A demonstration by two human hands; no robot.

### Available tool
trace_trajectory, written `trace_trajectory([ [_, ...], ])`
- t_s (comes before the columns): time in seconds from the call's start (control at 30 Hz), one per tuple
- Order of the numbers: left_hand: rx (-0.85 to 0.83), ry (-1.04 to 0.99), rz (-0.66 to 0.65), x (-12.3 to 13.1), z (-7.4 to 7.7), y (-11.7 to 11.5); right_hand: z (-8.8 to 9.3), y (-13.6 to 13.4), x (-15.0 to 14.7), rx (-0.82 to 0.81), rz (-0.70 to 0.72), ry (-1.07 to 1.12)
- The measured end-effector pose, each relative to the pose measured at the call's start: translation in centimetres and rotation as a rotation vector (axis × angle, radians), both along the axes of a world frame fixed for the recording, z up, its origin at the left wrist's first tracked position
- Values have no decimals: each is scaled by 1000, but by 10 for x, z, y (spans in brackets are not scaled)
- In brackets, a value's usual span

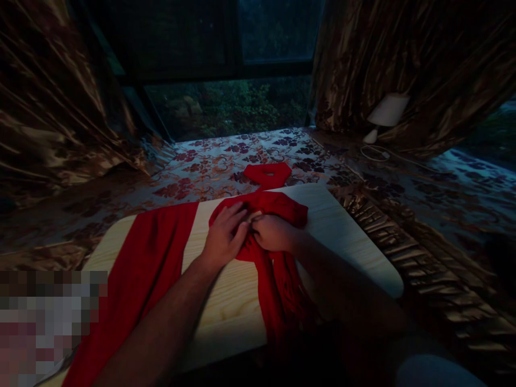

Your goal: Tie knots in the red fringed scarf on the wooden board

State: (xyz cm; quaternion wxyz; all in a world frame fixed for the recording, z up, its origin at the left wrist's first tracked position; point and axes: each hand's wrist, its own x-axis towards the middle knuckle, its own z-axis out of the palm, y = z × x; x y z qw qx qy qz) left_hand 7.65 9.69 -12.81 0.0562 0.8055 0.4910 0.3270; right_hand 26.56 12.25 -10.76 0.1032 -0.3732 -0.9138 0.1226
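Note:
A red fringed scarf lies looped and bunched on the light wooden tabletop, its tasselled ends hanging toward me. My left hand rests on the left side of the loop, fingers stretched out over the fabric. Just beside it, my right hand is closed, with the scarf pinched at the loop's middle. What its fingertips grip is partly hidden. To the left, a flat length of red cloth runs across the tabletop toward me; whether it joins the scarf I cannot tell.
Beyond the table's far edge, another red fabric piece with a small gap lies on a floral-patterned cover. A white lamp with a cord stands at the back right. Shiny brown curtains flank a dark window. The lower left is pixelated.

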Motion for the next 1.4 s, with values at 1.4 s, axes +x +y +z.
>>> trace_trajectory([
  [1.4,-179,258,-145,-2,-15,1,59,-35,40,-22,-60,-94],
])
